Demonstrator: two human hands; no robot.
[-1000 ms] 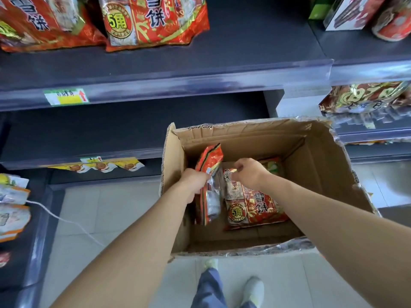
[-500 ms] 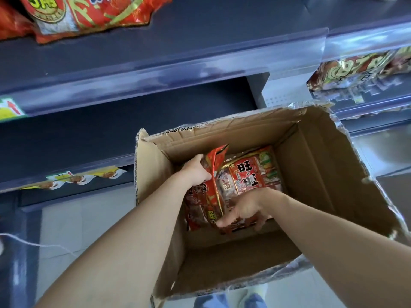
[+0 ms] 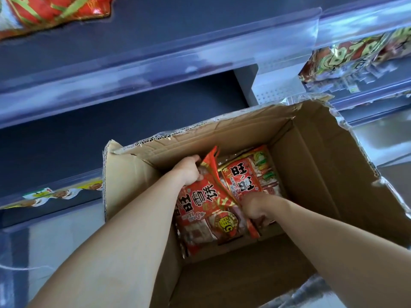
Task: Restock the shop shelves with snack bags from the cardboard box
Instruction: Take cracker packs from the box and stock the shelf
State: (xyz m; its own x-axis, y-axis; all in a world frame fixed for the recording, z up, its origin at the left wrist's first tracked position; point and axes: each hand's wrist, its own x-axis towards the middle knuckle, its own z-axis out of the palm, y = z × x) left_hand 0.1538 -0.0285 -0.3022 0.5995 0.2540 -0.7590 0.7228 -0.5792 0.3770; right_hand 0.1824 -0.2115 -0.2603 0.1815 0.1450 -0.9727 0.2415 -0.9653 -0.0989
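The fingers (image 3: 196, 159) of the left hand (image 3: 188, 172) are curled over the top edge of a red snack bag (image 3: 203, 207), clamped on it near its upper left corner; most of their tips are hidden behind the foil. The right hand (image 3: 255, 208) grips the same bag at its right edge, lower down, with the fingers folded under the wrapper so that only the knuckles and back of the hand show. Held between the two hands, the bag stands tilted inside the cardboard box (image 3: 315, 174), against the box's left wall, its printed face turned up toward the camera and its lower end down by the box floor.

Just to its right, a second bag (image 3: 243, 177) of the same red kind lies flat on the bottom of the box, partly covered by the held bag and the right hand. The near part of the box floor is bare cardboard. Both forearms reach in over the near rim.

Beyond the box runs a dark shelf (image 3: 155, 30) with a clear plastic price rail (image 3: 155, 70) along its front. One red bag on the shelf (image 3: 44, 16) lies at the upper left. To the right, more bags (image 3: 355, 54) sit on a neighbouring shelf. A lower rail at the left carries small yellow labels (image 3: 60, 194).
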